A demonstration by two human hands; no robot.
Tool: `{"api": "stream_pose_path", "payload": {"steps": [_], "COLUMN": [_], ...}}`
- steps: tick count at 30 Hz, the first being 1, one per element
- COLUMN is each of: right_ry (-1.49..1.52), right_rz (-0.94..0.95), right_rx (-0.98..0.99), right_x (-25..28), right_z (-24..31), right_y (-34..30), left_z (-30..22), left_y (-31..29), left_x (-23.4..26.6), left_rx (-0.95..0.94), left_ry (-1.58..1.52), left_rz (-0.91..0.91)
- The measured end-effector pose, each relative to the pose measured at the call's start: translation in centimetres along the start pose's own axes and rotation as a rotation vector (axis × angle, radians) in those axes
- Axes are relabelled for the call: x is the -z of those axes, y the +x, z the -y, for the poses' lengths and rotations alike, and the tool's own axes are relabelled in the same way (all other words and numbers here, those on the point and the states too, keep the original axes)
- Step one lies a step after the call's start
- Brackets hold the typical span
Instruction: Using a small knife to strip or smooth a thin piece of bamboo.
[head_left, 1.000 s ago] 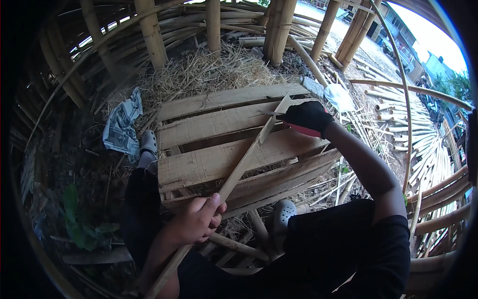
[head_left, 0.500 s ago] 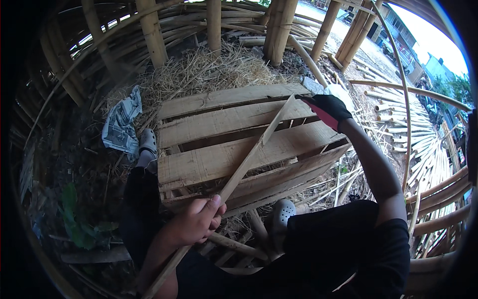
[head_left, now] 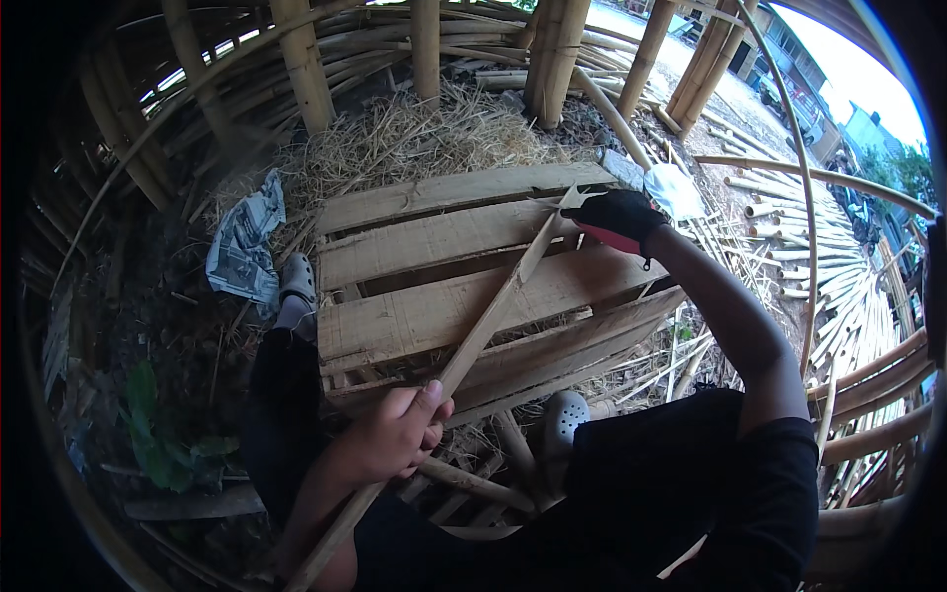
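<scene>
A long, pale bamboo strip [head_left: 498, 308] slants from beside my left forearm up across a slatted wooden crate [head_left: 404, 316]. My bare left hand [head_left: 397, 431] is closed around its lower part, thumb on top. At the strip's far end, my right hand [head_left: 619, 223], in a black and pink glove, is closed with its fingers against the tip. A thin, light sliver stands out from that tip. Whatever the gloved fingers grip is too small and dark to tell. The crate stands between my feet, under the strip.
Dry straw and shavings [head_left: 434, 128] lie behind the crate. A crumpled printed sheet [head_left: 247, 247] is by my left foot. Upright bamboo posts [head_left: 554, 64] stand at the back, and many cut bamboo poles [head_left: 789, 242] lie at the right.
My right hand has moved left and slightly down, onto the strip's far tip, where a light sliver now stands out. My left hand keeps its grip almost in place.
</scene>
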State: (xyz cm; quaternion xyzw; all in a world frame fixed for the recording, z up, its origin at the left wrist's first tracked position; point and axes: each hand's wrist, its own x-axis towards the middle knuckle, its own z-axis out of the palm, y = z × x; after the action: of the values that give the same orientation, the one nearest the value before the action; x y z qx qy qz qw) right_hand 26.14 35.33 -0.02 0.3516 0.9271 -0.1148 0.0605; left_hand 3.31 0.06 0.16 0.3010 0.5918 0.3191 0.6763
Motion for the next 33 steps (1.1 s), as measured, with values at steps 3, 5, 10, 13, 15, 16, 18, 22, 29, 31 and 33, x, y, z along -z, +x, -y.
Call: {"api": "stream_pose_path", "payload": {"steps": [3,5,10,13,15,16,18,22,29,31,33], "right_ry": [-0.367,-0.267,-0.414,-0.163,-0.197,-0.225,-0.266,-0.140,-0.244,-0.306,-0.457], "right_rz": [-0.084,-0.084,-0.292,-0.075,-0.078,-0.078,-0.055,-0.113,-0.059,-0.180,-0.255], "right_rx": [0.170,0.161,0.256,-0.139,-0.021,0.100,0.035,-0.166,0.079,-0.041,-0.405], "right_x": [-1.9,-2.9,-1.7,0.5,-1.1,-2.2,-2.3,0.2,-1.2,-1.1,1.3], "right_z": [2.2,4.6,-2.6,-0.7,-0.1,0.5,3.2,-2.9,1.2,-0.2,-6.5], "right_y": [-0.6,-1.1,0.5,0.7,0.5,0.5,0.1,1.1,0.1,0.2,0.8], "left_z": [0.1,0.1,-0.1,0.3,0.2,0.3,0.2,0.1,1.0,0.8,0.2], "left_y": [0.2,0.1,0.3,0.3,0.4,0.3,0.0,0.1,0.2,0.0,0.3], "left_x": [0.3,0.5,0.1,0.5,0.5,0.5,0.6,0.2,0.9,0.8,0.2], "left_rx": [0.029,0.031,-0.002,-0.013,0.013,0.018,0.027,-0.010,0.002,0.011,-0.002], "left_ry": [-0.011,-0.026,0.030,0.037,0.008,0.006,0.000,0.017,0.033,0.009,0.077], "left_rz": [0.014,0.030,0.016,-0.011,0.023,0.018,0.012,0.018,0.004,0.013,-0.015]}}
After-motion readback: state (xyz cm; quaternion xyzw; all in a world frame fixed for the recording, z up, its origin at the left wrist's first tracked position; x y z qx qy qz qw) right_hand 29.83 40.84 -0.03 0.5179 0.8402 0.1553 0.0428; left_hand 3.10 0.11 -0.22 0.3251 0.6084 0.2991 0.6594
